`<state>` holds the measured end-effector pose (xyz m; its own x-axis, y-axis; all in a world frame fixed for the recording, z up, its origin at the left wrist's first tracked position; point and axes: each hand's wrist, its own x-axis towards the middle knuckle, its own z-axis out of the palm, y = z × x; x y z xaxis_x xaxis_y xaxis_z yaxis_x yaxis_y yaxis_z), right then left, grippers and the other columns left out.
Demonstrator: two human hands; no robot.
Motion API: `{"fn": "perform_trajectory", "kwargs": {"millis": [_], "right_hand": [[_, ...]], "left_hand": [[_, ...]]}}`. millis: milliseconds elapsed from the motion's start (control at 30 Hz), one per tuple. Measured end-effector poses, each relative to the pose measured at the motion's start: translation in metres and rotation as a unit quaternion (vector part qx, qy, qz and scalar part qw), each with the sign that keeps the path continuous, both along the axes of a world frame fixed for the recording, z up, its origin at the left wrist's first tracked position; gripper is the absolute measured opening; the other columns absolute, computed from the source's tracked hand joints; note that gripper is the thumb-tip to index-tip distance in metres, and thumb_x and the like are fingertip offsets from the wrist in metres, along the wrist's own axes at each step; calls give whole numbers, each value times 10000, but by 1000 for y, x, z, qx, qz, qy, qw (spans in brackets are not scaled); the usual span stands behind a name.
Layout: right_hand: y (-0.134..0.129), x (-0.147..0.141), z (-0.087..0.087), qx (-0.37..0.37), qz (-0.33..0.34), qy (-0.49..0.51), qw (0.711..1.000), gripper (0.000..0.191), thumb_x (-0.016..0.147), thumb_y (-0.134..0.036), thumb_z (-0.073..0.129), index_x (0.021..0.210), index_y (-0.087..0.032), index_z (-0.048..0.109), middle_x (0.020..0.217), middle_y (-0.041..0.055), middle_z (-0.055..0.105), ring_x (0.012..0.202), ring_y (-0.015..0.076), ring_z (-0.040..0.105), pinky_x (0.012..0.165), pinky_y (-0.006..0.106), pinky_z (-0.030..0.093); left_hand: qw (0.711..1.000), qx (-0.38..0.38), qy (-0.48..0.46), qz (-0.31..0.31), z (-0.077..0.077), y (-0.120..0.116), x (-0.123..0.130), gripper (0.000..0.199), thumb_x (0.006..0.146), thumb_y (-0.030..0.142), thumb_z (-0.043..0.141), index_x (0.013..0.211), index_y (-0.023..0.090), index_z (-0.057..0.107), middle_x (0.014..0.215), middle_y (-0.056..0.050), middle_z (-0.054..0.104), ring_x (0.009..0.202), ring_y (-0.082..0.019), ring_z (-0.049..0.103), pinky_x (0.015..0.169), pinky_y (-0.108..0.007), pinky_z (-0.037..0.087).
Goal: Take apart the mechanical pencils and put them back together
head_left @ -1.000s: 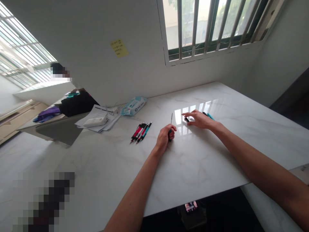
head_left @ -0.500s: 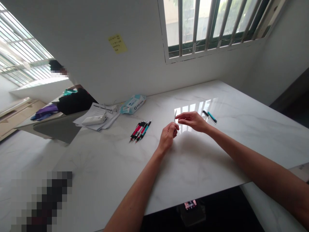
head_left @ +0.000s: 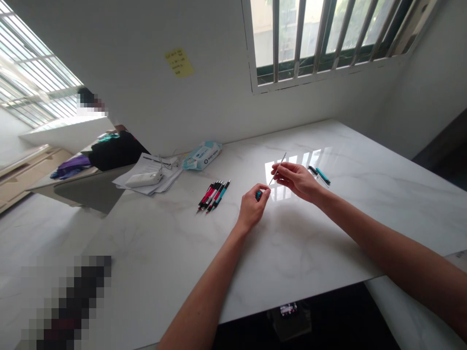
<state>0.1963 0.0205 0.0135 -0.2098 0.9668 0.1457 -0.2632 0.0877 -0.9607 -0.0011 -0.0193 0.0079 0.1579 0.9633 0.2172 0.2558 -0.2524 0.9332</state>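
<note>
The person's right hand (head_left: 297, 181) pinches a slim metal pen refill (head_left: 277, 168) between the thumb and fingertips, with the remaining fingers loosely curled beneath. The refill tilts upward, its far tip pointing past the fingertips towards the window side of the table, while its lower end sits just above the left fingers without clearly touching them.

The left hand (head_left: 251, 206) is closed in a loose fist around a teal pen part (head_left: 258, 195). Only a small end shows past the fingers; the rest is hidden in the grip.

Both hands are held above a white marble table (head_left: 328, 233). Just beyond the right hand's fingers lie a black pen part (head_left: 313, 169) and a teal pen (head_left: 323, 176), close together. Left of the left fingers, a row of red, black and teal pens (head_left: 213, 197) lies side by side on the marble.

Farther beyond the left fingers are a blue-and-white wet wipes packet (head_left: 202, 155) and a sheaf of papers (head_left: 160, 167) with a white device (head_left: 140, 180) on top. Well beyond the fingers, a yellow sticky note (head_left: 178, 62) is stuck to the wall beside a barred window (head_left: 328, 39).
</note>
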Motion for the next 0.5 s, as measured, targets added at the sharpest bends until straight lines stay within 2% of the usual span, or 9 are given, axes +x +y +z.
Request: {"fn": "perform_trajectory", "kwargs": {"millis": [100,267,500], "right_hand": [[2,1,-2,29,-25,-37,999,429,814,-591,805,1019,-217,769,1018,67,764,888,171,703,867,333,585],[-6,-11,-5,90,40,-136,986,432,831,-613,768,907,-188,777,785,38,724,724,163,646,720,322,560],[-9,-13,-7,101,64,-162,979,347,864,-533,756,893,-190,791,794,32,734,706,149,633,699,297,532]], "left_hand": [[999,-2,-22,32,2,4,-3,250,886,452,721,948,217,777,682,20,562,575,-115,397,559,-247,306],[993,-54,-106,23,-1,9,-3,412,819,505,797,1087,193,786,752,3,617,539,-80,388,499,-241,298],[977,-94,-189,12,-5,12,-6,417,780,514,832,1044,194,791,758,18,604,496,-44,363,452,-232,270]]}}
